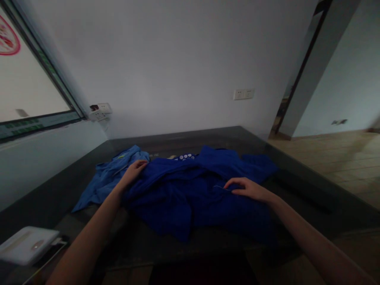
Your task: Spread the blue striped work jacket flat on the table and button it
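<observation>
A dark blue garment (175, 194) lies in loose folds across the table in front of me. My left hand (136, 170) is at its upper left edge, with thumb and fingers closed on the cloth. Over the right part of the garment, my right hand (245, 188) has curved fingers, and a gap shows between its thumb and index finger. A thin pale thread (219, 187) lies on the cloth just by those fingertips. Beside my left hand rests a lighter blue garment (111, 176), crumpled. Behind the dark blue one, a piece of white-dotted cloth (187, 156) peeks out.
The dark table (178, 139) stands against a pale wall with a double socket (244, 94). A white box-like item (28, 244) is at the near left. A long dark object (305, 190) lies at the right. A window frame (44, 63) borders the left.
</observation>
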`<state>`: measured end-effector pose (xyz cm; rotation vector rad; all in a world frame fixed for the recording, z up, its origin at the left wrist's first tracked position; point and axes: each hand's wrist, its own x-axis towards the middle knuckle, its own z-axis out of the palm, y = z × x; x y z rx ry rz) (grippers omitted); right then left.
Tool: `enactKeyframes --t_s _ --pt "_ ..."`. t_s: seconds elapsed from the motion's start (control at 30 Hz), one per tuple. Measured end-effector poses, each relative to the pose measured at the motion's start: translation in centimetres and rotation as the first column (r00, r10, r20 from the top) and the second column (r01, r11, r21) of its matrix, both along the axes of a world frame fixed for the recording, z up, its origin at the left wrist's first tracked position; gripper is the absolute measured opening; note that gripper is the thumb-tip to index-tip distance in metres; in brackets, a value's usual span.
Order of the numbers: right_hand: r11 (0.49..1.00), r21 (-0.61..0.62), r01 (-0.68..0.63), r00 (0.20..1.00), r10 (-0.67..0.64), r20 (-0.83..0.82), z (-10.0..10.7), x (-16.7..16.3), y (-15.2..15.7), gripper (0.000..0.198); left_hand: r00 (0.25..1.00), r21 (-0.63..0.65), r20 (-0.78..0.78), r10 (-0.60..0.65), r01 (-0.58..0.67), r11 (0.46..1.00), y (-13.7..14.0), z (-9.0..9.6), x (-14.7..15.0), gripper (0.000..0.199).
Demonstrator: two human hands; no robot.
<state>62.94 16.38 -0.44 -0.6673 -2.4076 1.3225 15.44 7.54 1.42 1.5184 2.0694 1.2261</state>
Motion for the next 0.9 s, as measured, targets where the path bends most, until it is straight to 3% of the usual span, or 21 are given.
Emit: enactKeyframes --t_s 0.1,0.17,0.23,0.33,0.4,0.5,0.6,0.67,0.77,0.83,0.9 --pt "0.999 -0.010 -0.043 0.998 0.044 0.055 0.0 -0.5 0.2 0.036 0.997 0.099 -0.078 -0.014 0.021 0.995 -0.7 1.6 1.6 0.034" --pt "1.000 -0.020 -0.022 0.998 0.023 0.060 0.0 -0.5 0.1 0.037 0.976 0.171 -0.206 -0.075 0.111 0.979 -1.5 2.8 3.9 0.035" --pt "0.998 -0.055 0.015 0.999 -0.014 0.030 -0.3 -0.6 0.0 0.040 0.920 0.157 -0.349 -0.177 0.244 0.957 -2.2 3.9 6.9 0.036" --pt "0.994 -0.100 0.050 0.999 -0.051 -0.006 -0.9 -0.9 -0.4 0.044 0.779 0.055 -0.554 -0.293 0.386 0.921 -1.8 4.6 11.9 0.039" --pt "0.996 -0.072 0.057 0.998 -0.057 -0.003 -1.3 -1.4 -0.7 0.047 0.661 -0.010 -0.683 -0.311 0.418 0.908 -0.2 4.4 15.5 0.048" --pt "0.996 0.075 0.040 0.999 -0.039 -0.011 -1.8 -2.4 -1.4 0.052 0.471 -0.083 -0.816 -0.335 0.478 0.874 3.4 3.2 20.5 0.060" --pt "0.979 0.206 0.006 1.000 -0.007 0.007 -2.1 -3.1 -2.2 0.052 0.379 -0.193 -0.842 -0.384 0.454 0.870 6.6 1.0 23.9 0.060" --pt "0.967 0.256 -0.015 0.998 0.000 0.056 -2.3 -3.2 -2.5 0.044 0.399 -0.298 -0.791 -0.464 0.412 0.861 8.0 -0.4 24.6 0.049" --pt "0.950 0.309 -0.050 0.986 -0.003 0.169 -2.4 -3.1 -2.8 0.028 0.592 -0.301 -0.619 -0.516 0.428 0.852 9.7 -0.8 23.0 0.037" --pt "0.942 0.329 -0.070 0.974 -0.007 0.226 -2.3 -3.0 -2.8 0.023 0.793 -0.098 -0.392 -0.467 0.468 0.878 10.8 0.6 20.5 0.036" --pt "0.937 0.341 -0.077 0.970 -0.009 0.244 -2.3 -3.0 -2.8 0.020 0.919 0.197 -0.051 -0.391 0.393 0.898 11.7 3.2 17.3 0.034"
